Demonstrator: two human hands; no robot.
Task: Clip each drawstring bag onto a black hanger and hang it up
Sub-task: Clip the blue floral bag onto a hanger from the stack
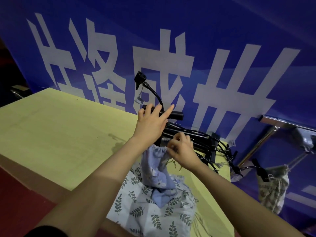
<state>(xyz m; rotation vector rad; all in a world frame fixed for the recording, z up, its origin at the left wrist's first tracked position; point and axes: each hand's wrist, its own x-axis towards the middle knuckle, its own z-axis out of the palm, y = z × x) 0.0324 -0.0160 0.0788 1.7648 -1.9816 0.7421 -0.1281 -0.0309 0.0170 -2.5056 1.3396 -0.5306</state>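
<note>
My left hand (151, 123) grips a black hanger (174, 115) by its bar, raised above the table, its curved neck and clip head (140, 77) pointing up. My right hand (181, 147) pinches the gathered top edge of a light blue drawstring bag (156, 170), which hangs down from my fingers right under the hanger. Below it lies a pile of leaf-print drawstring bags (153, 214) on the table. More black hangers (205, 142) lie stacked behind my right hand. One leaf-print bag (273, 187) hangs clipped at the right.
A yellow-green table (56, 134) fills the left and middle. A blue banner (222, 40) with large white characters stands behind it. A metal rail (287, 124) runs along the right, above the hung bag. Red floor (20, 202) shows at lower left.
</note>
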